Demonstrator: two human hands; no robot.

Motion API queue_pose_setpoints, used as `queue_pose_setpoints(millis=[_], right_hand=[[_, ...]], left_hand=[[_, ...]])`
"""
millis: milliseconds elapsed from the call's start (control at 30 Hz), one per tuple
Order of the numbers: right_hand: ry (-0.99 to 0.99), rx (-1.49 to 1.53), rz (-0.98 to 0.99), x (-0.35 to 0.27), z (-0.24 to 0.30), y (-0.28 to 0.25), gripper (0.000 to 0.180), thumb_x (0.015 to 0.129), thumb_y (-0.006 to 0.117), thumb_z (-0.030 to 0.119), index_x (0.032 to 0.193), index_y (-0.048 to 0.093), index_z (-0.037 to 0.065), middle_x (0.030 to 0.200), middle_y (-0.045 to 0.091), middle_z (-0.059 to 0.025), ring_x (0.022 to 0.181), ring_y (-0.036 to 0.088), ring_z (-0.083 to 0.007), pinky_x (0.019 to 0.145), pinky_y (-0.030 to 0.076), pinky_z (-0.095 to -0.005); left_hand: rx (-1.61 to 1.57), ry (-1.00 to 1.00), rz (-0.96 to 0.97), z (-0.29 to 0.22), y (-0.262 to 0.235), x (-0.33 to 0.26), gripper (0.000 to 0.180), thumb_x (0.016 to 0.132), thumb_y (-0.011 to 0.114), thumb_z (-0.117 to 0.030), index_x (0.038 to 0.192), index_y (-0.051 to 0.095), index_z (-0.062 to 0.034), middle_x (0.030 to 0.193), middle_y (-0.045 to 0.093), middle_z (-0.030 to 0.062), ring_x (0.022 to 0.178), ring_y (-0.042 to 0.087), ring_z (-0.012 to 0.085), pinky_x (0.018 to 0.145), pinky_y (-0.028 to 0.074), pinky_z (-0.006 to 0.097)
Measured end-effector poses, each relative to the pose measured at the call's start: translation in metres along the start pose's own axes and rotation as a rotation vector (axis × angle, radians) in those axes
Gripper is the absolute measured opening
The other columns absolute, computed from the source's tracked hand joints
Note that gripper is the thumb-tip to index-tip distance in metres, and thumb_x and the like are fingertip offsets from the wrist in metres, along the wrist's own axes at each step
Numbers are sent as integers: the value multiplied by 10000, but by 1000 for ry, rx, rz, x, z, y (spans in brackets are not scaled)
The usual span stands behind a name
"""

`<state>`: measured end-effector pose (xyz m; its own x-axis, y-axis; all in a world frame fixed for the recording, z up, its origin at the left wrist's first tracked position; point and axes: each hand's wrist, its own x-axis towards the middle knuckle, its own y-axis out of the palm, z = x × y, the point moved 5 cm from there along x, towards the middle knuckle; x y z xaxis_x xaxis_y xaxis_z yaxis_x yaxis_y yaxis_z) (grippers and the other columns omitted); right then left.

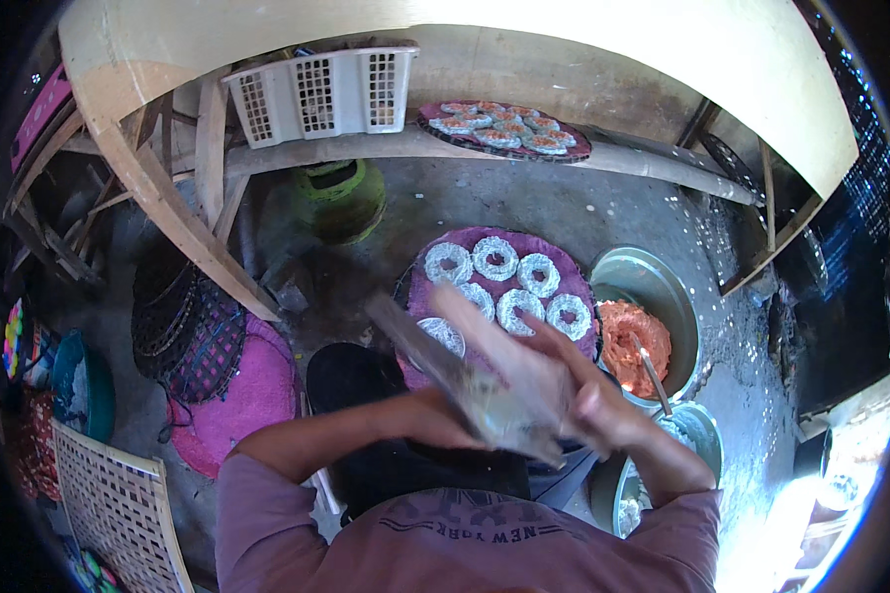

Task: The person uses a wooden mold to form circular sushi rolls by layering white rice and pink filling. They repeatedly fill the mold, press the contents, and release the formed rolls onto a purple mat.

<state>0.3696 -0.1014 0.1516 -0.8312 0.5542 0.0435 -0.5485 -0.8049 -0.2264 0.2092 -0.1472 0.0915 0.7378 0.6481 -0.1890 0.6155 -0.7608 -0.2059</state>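
Blurred by motion, a hinged-looking wooden hand press [420, 346] is held slantwise in front of my body. Its two long bars, one dark and one pale, spread apart toward their far ends. My left hand [443, 420] grips the lower dark bar. My right hand [600, 405] is closed about the pale bar, fingers smeared. Pale, whitish stuff shows between the bars. Just beyond lies a round tray covered with purple cloth [427, 240], bearing several white lacy rings [494, 258]. A round white piece [443, 338] at its near left is partly covered by the press.
Right of the tray stand a bucket [684, 306] of orange paste [631, 346] with a spoon [653, 374], and a smaller pale bucket [707, 435]. Behind, a bench holds a white crate [316, 94] and a tray of topped rings [509, 128]. Pink cloth [218, 435] and dark baskets [203, 336] lie left.
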Motion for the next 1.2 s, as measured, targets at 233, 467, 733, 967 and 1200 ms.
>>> queue_pose_setpoints(millis=[233,467,733,967,1200], right_hand=[[395,936,454,-12,-20,-1,1281,638,488,921,1360,356,-130,1022,591,-201,835,612,-234,727,492,-315],[609,686,314,32,-49,-20,1245,734,248,934,1357,385,-134,901,614,-187,742,600,-245,653,473,-331],[752,504,218,67,-100,-14,976,872,267,804,1105,562,-96,822,656,-168,673,666,-229,596,525,-350],[855,442,134,52,-82,-26,968,865,308,804,1117,564,-95,769,650,-155,646,660,-227,569,524,-336],[722,299,56,46,-68,-49,885,868,359,784,1156,514,-38,843,644,-217,651,661,-267,574,549,-371]], left_hand=[[-551,790,-535,-92,-110,-20,909,873,621,-573,1502,217,-55,1335,521,187,1209,531,322,1071,379,471],[-1367,768,-467,-25,-182,10,762,915,402,-669,1304,530,-26,1189,604,202,1168,546,358,1055,403,499],[-1668,965,-577,101,-197,23,671,874,452,-663,1042,526,-17,955,553,142,908,541,302,841,452,397],[-1674,872,-700,107,-181,37,553,920,390,-599,970,539,-68,875,529,83,849,520,268,589,459,397],[-1619,988,-530,72,-194,56,468,924,444,-555,935,523,-94,856,506,47,845,512,233,556,436,354]])
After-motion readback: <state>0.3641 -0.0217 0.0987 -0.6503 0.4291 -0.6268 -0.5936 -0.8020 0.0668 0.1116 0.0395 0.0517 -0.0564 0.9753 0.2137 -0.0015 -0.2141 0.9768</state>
